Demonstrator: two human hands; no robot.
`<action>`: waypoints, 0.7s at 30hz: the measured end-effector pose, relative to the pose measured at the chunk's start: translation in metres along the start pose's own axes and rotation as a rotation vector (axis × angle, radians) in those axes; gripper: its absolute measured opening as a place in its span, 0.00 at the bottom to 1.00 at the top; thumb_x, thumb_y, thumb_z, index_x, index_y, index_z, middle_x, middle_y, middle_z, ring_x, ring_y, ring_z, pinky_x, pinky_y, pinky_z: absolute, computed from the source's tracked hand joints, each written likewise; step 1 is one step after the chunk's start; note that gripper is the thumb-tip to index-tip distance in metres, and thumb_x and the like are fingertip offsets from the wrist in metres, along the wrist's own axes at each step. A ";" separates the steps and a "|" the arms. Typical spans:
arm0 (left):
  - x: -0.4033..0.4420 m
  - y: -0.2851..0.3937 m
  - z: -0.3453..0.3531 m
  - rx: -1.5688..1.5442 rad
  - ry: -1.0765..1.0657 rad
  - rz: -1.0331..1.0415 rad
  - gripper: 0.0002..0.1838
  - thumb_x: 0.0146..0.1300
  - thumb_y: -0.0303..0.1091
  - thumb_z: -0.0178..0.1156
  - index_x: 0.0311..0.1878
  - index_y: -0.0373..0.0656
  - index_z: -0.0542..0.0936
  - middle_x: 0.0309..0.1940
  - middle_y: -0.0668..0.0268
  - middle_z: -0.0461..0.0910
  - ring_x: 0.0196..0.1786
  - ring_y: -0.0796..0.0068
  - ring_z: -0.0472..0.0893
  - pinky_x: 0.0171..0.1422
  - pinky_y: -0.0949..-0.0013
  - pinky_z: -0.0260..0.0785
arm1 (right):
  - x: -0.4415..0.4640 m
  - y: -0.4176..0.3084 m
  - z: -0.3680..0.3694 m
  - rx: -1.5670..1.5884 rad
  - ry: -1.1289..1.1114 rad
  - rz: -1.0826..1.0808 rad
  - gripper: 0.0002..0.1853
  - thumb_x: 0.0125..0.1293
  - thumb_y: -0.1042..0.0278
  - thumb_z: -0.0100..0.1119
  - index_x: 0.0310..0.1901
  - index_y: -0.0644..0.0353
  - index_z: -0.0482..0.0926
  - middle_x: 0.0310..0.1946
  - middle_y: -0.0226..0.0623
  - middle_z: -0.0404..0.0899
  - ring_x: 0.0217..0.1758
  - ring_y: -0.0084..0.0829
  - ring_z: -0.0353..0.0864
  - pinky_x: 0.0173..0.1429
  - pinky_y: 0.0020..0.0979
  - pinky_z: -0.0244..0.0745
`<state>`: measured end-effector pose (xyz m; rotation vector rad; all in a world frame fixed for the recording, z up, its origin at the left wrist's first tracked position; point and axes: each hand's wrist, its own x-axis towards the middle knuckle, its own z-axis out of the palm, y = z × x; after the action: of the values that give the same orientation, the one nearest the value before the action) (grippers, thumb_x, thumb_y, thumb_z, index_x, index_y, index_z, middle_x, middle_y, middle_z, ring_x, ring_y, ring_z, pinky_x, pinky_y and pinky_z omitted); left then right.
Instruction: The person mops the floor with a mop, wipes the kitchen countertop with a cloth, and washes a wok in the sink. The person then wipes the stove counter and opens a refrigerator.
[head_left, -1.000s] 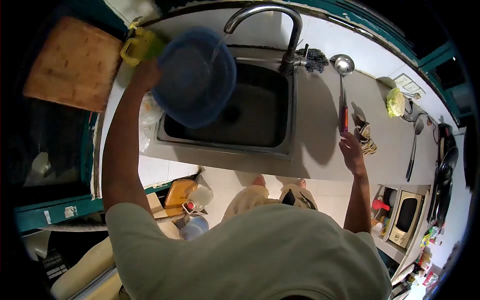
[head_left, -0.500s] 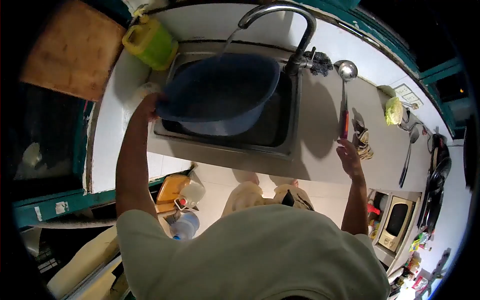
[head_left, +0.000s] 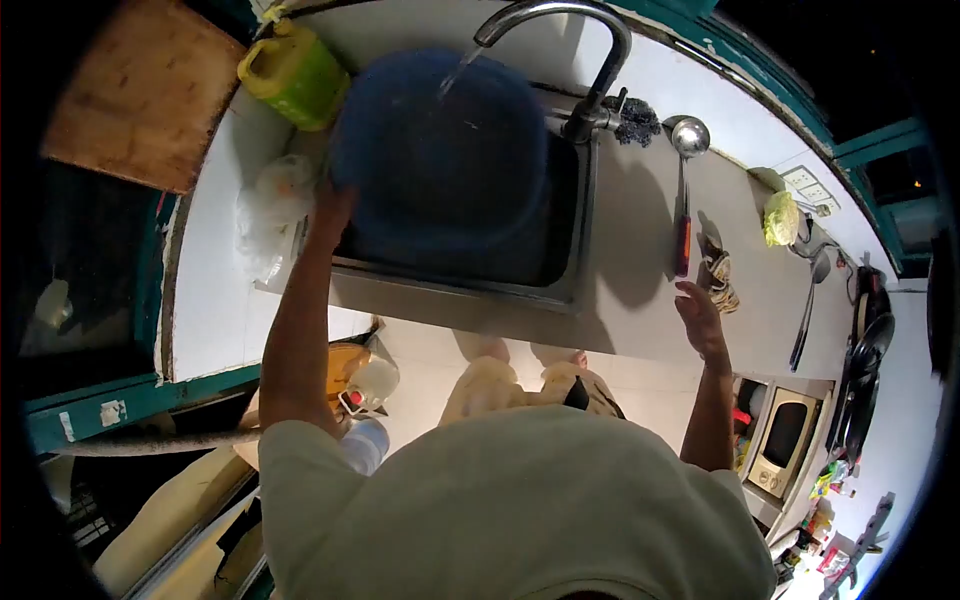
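A large blue basin [head_left: 440, 170] sits in the metal sink [head_left: 578, 245], its wide mouth facing up toward me. Water runs from the curved faucet [head_left: 612, 50] into it. My left hand [head_left: 336, 207] grips the basin's left rim; the fingers are partly hidden and dim. Above the counter on the right, my right hand [head_left: 702, 315] is held with loosely bent fingers and nothing in it. Close to its fingertips lie the red handle of a ladle [head_left: 684, 235] and a crumpled striped cloth [head_left: 718, 275].
Left of the sink are a yellow-green jug [head_left: 298, 78] and a clear plastic bag [head_left: 275, 205]. A dark scrubber [head_left: 637, 121] sits behind the faucet. Cabbage [head_left: 780, 218] and a spatula [head_left: 810, 310] lie farther right. Bottles [head_left: 370, 385] stand on the floor below.
The basin's left side has swung inward and its mouth, tilted before, now faces up more fully. My left hand has moved right with the rim. My right hand has hardly moved.
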<state>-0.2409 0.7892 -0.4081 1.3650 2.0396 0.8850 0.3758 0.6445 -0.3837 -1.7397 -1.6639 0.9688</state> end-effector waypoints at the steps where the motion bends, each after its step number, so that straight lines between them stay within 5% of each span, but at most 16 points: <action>1: -0.004 0.026 -0.007 0.174 0.061 -0.029 0.18 0.50 0.30 0.57 0.47 0.36 0.75 0.37 0.60 0.78 0.37 0.65 0.77 0.40 0.66 0.69 | -0.001 -0.001 -0.001 -0.015 0.006 0.008 0.16 0.61 0.72 0.54 0.50 0.62 0.70 0.44 0.35 0.74 0.43 0.26 0.75 0.45 0.27 0.70; 4: 0.024 0.003 -0.025 0.176 0.140 0.007 0.13 0.50 0.30 0.56 0.40 0.39 0.78 0.32 0.61 0.78 0.30 0.69 0.76 0.34 0.66 0.69 | -0.001 -0.002 0.003 -0.003 0.007 0.026 0.16 0.61 0.72 0.54 0.50 0.62 0.70 0.43 0.34 0.74 0.42 0.25 0.74 0.44 0.25 0.70; 7: -0.004 0.025 -0.064 -0.310 -0.083 -0.287 0.12 0.51 0.37 0.56 0.34 0.39 0.76 0.30 0.58 0.78 0.31 0.65 0.77 0.38 0.65 0.71 | 0.004 0.003 0.009 0.098 -0.005 0.031 0.16 0.61 0.71 0.54 0.51 0.61 0.70 0.40 0.32 0.75 0.40 0.22 0.74 0.43 0.24 0.69; 10: -0.002 -0.021 -0.083 -0.281 -0.209 -0.563 0.13 0.52 0.36 0.56 0.37 0.38 0.76 0.31 0.59 0.78 0.32 0.69 0.77 0.35 0.66 0.71 | 0.003 0.026 0.013 0.219 -0.017 -0.005 0.16 0.62 0.71 0.53 0.52 0.61 0.70 0.35 0.27 0.74 0.37 0.18 0.72 0.42 0.21 0.68; 14: -0.036 -0.008 -0.054 -0.771 -0.260 -0.392 0.17 0.51 0.36 0.55 0.43 0.38 0.74 0.33 0.62 0.77 0.32 0.69 0.77 0.35 0.66 0.71 | -0.008 0.015 0.007 0.293 -0.008 -0.006 0.16 0.63 0.70 0.52 0.52 0.62 0.71 0.41 0.32 0.75 0.40 0.19 0.72 0.45 0.22 0.68; 15: -0.032 -0.008 -0.048 -0.650 -0.177 -0.336 0.17 0.51 0.35 0.55 0.43 0.38 0.74 0.34 0.62 0.77 0.32 0.69 0.77 0.37 0.65 0.70 | -0.010 0.001 0.002 0.014 -0.030 0.122 0.16 0.63 0.70 0.52 0.52 0.63 0.71 0.44 0.34 0.75 0.43 0.21 0.72 0.48 0.23 0.68; 21: -0.044 0.082 -0.051 0.317 0.167 0.171 0.17 0.51 0.35 0.53 0.44 0.38 0.74 0.34 0.54 0.77 0.36 0.57 0.78 0.41 0.56 0.68 | -0.016 0.024 0.000 0.156 -0.011 0.023 0.16 0.63 0.71 0.51 0.52 0.64 0.69 0.46 0.35 0.75 0.47 0.24 0.72 0.51 0.25 0.67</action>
<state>-0.2139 0.7596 -0.3098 1.7066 2.2921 0.7926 0.3906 0.6265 -0.4014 -1.6563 -1.5342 1.0902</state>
